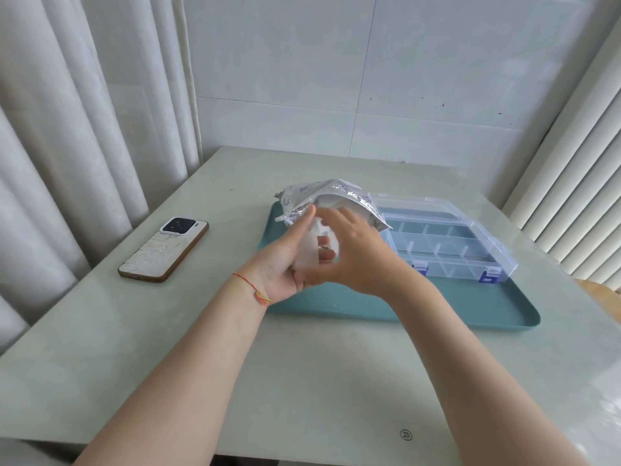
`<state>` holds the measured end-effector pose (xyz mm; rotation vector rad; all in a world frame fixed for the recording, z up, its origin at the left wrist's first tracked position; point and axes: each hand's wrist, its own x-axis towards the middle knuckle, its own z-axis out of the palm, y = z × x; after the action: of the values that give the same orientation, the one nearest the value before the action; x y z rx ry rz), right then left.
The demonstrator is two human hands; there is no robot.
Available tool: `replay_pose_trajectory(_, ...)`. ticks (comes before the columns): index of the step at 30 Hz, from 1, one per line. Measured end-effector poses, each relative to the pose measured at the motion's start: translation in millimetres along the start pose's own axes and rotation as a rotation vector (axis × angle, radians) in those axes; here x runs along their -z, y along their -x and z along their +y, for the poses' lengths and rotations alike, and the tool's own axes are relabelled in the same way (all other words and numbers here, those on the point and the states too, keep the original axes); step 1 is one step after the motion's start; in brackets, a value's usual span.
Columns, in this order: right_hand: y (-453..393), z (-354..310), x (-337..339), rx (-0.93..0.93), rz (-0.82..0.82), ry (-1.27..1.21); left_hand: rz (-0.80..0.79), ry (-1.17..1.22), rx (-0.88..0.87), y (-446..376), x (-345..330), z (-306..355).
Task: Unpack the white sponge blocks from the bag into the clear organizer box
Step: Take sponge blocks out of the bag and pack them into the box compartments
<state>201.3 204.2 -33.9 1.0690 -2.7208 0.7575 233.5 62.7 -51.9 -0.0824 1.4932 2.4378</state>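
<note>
Both hands are bunched together over the near-left part of the teal tray, right at the mouth of the silver foil bag. The left hand has its fingers curled round a white sponge block, thumb pointing up along it. The right hand is cupped against the same block from the other side; can't tell whether it's actually gripping or just steadying, since its fingers are mostly hidden from this angle.

The block looks like soft foam, so I'd guess super light and squishy. Pinching it by the flat sides should be fine; squeeze too hard and it'll just deform. The bag is crinkly, floppy and will probably slide around unless one hand holds it down.

The clear organizer box sits open on the tray just right of the hands, lid tipped back, dividers showing, compartments look empty. Short hop over, nothing in between. Watch the box's near wall and thin dividers. A phone lies on the counter well off to the left, out of the way.
</note>
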Motion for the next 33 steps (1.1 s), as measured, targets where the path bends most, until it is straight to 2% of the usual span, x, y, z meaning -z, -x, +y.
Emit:
replay_pose_trajectory(2,0,9,9,-0.049,0.119,-0.09,0.12,-0.035,-0.015,-1,3,0)
replay_pose_trajectory(5,-3,19,17,-0.142,0.258,0.009,0.224,-0.119,-0.055,2,2,2)
replay_pose_trajectory(9,-14,10,12,-0.17,0.138,0.289,0.254,-0.191,-0.088,2,0,1)
replay_pose_trajectory(14,-27,10,-5,-0.196,0.119,0.641,0.32,-0.152,-0.161,-1,6,-2)
replay_pose_trajectory(18,-23,12,-11,-0.279,0.105,0.777,0.367,-0.141,-0.172,-4,9,-3)
replay_pose_trajectory(24,-21,19,-8,-0.251,0.108,0.779,0.351,-0.075,-0.129,-5,7,-3)
replay_pose_trajectory(27,-20,18,-7,-0.212,0.205,0.755,0.334,-0.041,-0.128,-6,6,-3)
replay_pose_trajectory(29,-18,23,-6,-0.226,0.348,0.602,0.322,-0.026,-0.125,-6,5,-3)
replay_pose_trajectory(33,-6,21,3,-0.266,0.413,0.139,0.295,0.02,-0.113,-6,3,-4)
